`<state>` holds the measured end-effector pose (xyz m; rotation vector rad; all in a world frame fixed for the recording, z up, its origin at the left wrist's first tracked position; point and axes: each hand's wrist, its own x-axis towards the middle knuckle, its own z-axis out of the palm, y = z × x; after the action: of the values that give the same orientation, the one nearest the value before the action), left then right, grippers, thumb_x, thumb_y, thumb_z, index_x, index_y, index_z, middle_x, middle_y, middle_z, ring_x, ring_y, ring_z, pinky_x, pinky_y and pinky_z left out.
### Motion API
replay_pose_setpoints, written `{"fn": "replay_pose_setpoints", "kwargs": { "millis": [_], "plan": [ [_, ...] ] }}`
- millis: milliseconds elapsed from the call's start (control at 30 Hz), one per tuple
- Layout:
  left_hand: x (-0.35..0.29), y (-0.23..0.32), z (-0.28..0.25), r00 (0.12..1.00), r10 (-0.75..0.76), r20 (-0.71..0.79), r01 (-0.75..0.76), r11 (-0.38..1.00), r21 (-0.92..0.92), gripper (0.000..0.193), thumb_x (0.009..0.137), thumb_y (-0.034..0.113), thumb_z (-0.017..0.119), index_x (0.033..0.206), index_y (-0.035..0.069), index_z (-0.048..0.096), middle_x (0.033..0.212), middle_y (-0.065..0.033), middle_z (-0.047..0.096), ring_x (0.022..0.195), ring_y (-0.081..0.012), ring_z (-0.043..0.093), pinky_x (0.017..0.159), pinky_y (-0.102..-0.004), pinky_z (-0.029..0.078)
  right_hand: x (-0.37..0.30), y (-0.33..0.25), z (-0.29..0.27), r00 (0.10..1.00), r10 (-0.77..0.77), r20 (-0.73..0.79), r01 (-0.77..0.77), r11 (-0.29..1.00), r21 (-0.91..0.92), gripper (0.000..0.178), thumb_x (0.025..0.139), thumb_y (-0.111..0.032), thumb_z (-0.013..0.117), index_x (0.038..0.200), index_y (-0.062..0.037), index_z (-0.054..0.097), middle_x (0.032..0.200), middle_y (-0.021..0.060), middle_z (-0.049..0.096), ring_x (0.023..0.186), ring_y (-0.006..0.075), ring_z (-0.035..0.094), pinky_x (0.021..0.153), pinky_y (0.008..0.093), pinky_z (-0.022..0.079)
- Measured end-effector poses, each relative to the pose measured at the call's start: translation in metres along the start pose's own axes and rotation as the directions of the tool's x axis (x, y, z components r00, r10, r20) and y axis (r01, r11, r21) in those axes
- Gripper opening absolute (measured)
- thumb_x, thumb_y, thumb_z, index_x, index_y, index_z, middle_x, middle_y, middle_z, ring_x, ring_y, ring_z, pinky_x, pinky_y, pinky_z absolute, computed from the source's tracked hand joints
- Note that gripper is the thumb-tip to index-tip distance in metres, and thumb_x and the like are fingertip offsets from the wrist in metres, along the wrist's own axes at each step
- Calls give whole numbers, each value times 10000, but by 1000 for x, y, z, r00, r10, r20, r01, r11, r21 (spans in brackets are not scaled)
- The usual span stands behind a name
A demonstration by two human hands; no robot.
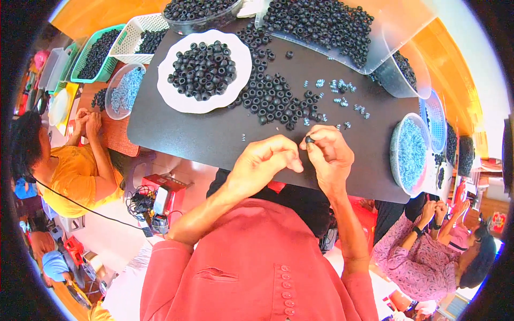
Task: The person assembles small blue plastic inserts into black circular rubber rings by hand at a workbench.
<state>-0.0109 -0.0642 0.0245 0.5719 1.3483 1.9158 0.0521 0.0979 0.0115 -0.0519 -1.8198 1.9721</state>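
Note:
My right hand (330,155) pinches a small black ring-shaped part (309,139) between thumb and fingertips, just above the table's near edge. Close on its left, my left hand (267,160) has thumb and forefinger drawn together; whatever is in that pinch is too small to make out. Beyond both hands, a loose heap of black ring-shaped parts (273,99) spreads over the dark table (182,131). Small coil springs (342,85) lie scattered to the right of the heap. More black parts fill a scalloped white plate (187,105) at the left.
A bowl (395,152) of bluish springs stands at the table's right edge. Along the back are a clear tub (367,68), a round container (201,24) and a white basket (122,45), all with black parts. Co-workers sit left (80,176) and right (423,257).

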Motion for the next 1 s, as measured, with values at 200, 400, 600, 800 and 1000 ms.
{"fn": "replay_pose_setpoints", "kwargs": {
  "millis": [200, 400, 600, 800, 1000],
  "plan": [
    [8, -24, 18, 994, -19, -104, -23, 919, -395, 154, 965, 117, 459, 1083, 25, 497, 933, -53, 613, 880, -122, 601, 826, -264, 476, 1, -3, -4, 992, -78, 99, 96, 976, -198, 248, 731, 80, 672, 950, -20, 612, 941, 73, 615, 835, 129, 574, 735, 254, 473],
    [17, -23, 20, 988, -59, -141, -7, 904, -428, 164, 967, 121, 473, 1094, 28, 518, 1014, -51, 582, 966, -140, 590, 856, -273, 469, 2, -4, -5, 992, -81, 92, 99, 974, -202, 264, 731, 59, 665, 978, -27, 628, 972, 78, 619, 833, 147, 576, 700, 264, 476],
    [20, -27, 16, 994, -54, -93, 5, 886, -464, 241, 944, 157, 492, 1118, -5, 527, 999, -138, 625, 955, -228, 615, 866, -343, 481, 2, -7, -6, 986, -108, 125, 138, 956, -259, 304, 740, 64, 664, 1033, -2, 619, 1092, 127, 565, 901, 150, 570, 727, 262, 491],
    [20, -33, 14, 991, -88, -100, 28, 873, -487, 283, 946, 200, 474, 1105, -29, 523, 973, -172, 635, 925, -255, 626, 865, -372, 493, 3, -7, -5, 980, -166, 108, 194, 919, -343, 310, 737, 54, 675, 1038, -8, 628, 1089, 126, 569, 906, 165, 590, 722, 269, 506],
    [19, -24, 20, 989, -102, -108, 43, 895, -445, 246, 943, 178, 489, 1095, -9, 538, 938, -110, 620, 867, -170, 581, 819, -304, 462, 2, -9, -5, 979, -179, 94, 201, 900, -386, 290, 750, 23, 673, 1036, -2, 630, 1055, 124, 586, 880, 160, 604, 703, 263, 510]
  ]
}}
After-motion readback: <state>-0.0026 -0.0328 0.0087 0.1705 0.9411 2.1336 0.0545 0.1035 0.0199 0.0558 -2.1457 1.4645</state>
